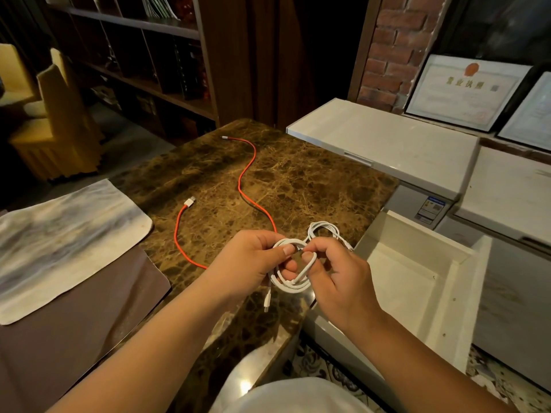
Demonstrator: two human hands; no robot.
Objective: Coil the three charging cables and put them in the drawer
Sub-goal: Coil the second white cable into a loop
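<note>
Both hands hold a white charging cable (pixel 293 286) wound into a loose coil above the near right corner of the brown marble table (pixel 298 174). My left hand (pixel 250 260) pinches the coil's top between thumb and fingers. My right hand (pixel 337 275) grips the same coil from the right; one plug end dangles below. A second white cable (pixel 325 229) lies coiled on the table just beyond my right hand. A red cable (pixel 244 174) snakes uncoiled across the table's middle. The open white drawer (pixel 447 251) sits to the right, nothing visible in it.
A grey-white mat (pixel 59 239) lies on the table's left part. White cabinet tops (pixel 387 144) stand behind the drawer, with framed certificates (pixel 465 90) against the brick wall. Dark bookshelves (pixel 134 55) and a yellow chair (pixel 56 120) stand at the back left.
</note>
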